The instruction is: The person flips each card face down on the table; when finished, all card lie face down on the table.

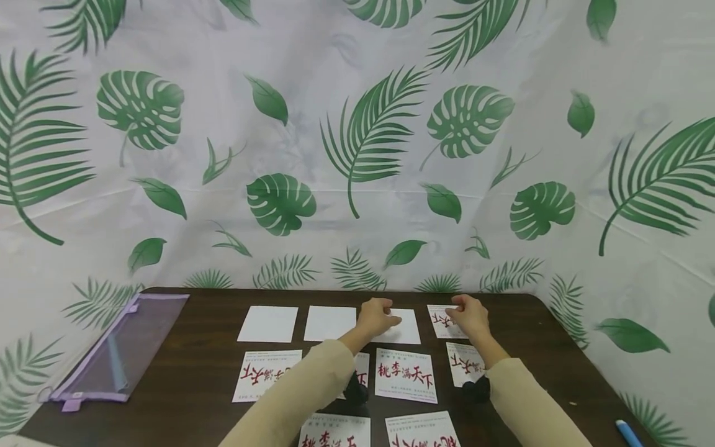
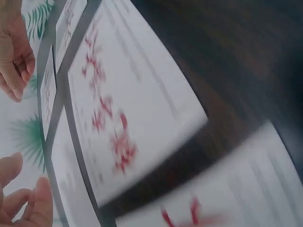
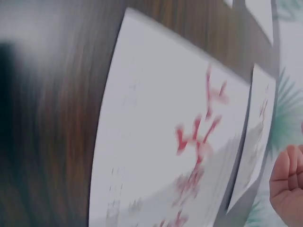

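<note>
**Light, level work along the far edge**

The person's left hand (image 1: 375, 318) is over the third blank card (image 1: 408, 326) in the back row, counting from the left. The right hand (image 1: 471, 318) is over the printed card (image 1: 438, 320) at the right end of the same row. Both cards lie flat on the dark counter (image 1: 184, 372), with a gap between them.

The step in hand appears to be placing or squaring these back-row cards. To do it well, the person would take each card lightly by its edges, so that the surface is neither bent nor smudged, and would keep the gaps even along the row. The sleeves (image 1: 301, 397) are best kept high over the printed middle row (image 1: 404, 375), since a forearm passing low could drag one of its cards askew.

As for the fingers (image 2: 42, 198), those of the left hand are curved and loosely spread, with a plain space between them and nothing visible held in it. Those of the right hand are loosely bent, and nothing shows pinched between them. Whether either hand touches the card under it cannot be told, as the hands hide parts of both cards.
</note>
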Available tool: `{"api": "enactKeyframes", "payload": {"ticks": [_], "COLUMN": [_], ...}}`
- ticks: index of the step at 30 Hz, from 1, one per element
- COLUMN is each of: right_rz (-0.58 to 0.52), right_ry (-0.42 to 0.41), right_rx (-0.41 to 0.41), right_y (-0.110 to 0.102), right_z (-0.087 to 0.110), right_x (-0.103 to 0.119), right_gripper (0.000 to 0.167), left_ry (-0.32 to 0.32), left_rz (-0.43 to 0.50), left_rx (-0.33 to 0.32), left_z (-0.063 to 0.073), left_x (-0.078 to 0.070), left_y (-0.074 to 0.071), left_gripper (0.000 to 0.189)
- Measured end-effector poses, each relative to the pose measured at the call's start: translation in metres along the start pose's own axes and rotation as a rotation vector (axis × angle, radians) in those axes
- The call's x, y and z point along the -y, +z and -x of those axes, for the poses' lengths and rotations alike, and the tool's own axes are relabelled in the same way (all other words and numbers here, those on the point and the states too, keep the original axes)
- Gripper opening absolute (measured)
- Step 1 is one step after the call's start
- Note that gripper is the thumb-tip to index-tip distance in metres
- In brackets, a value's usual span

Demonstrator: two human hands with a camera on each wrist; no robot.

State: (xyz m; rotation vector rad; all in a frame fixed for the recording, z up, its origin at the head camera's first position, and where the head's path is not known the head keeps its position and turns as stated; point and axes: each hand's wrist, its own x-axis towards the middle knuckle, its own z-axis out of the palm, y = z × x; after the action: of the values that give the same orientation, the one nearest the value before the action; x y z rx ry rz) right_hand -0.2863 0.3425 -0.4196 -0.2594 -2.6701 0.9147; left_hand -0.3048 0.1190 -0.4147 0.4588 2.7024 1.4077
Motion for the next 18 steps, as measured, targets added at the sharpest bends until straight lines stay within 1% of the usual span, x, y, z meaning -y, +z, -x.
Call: {"api": "enactKeyframes", "payload": {"ticks": [3,5,9,12,14,18], "right_rz": [-0.006,-0.010,-0.016,-0.017,-0.022,-0.022], "right_ry": [0.026,0.042,0.096,0.121,0.126,0.141], "right_rx": [0.008,0.018,0.034,0.048,0.064,0.112], "right_y": [-0.009,-0.013,-0.017,-0.020,-0.022,-0.023], "right_z": [-0.003,-0.005,-0.008,-0.010,-0.012,-0.014], "right_x": [-0.017,-0.027,-0.041,-0.048,-0.051,-0.057], "right_gripper": [0.035,0.037,0.040,0.041,0.043,0.047], "left_ry": [-0.031,-0.034,-0.031,-0.038,-0.055,-0.064], "left_rz": [0.079,0.103,0.112,0.132,0.151,0.119], "left_rx": [0.029,0.027,0.011,-0.002,-0.006,-0.018], "left_z": [0.000,-0.001,-0.003,-0.005,-0.007,-0.011], "left_x": [-0.010,-0.015,-0.024,-0.029,-0.030,-0.031], "left_y": [0.012,0.021,0.040,0.051,0.058,0.068], "left_gripper": [0.047,0.048,0.049,0.049,0.050,0.050]}}
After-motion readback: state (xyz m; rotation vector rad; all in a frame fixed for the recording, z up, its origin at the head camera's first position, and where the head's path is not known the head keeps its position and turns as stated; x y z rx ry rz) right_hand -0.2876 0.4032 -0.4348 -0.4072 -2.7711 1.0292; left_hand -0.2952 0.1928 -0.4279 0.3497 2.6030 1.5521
